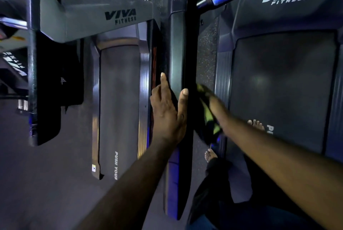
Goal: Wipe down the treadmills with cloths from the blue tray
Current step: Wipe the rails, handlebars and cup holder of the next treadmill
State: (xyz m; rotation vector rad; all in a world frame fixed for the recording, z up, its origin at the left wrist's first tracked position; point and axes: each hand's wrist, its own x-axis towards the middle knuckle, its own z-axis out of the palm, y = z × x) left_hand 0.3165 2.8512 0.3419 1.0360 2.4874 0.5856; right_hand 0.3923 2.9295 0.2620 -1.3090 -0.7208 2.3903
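While the left arm is stretched forward, the left grip (168,113) is laid flat against the dark treadmill upright (177,44). It is released, with forefinger and thumb pointed up along the post. The right arm is reached in from the right, and a yellow-green and black cloth (207,116) is grasped in the right grip (217,106), blurred, against the upright's right side. Its fingers are hidden by the cloth. A bare foot (257,124) is seen on the right-hand treadmill belt (282,81).
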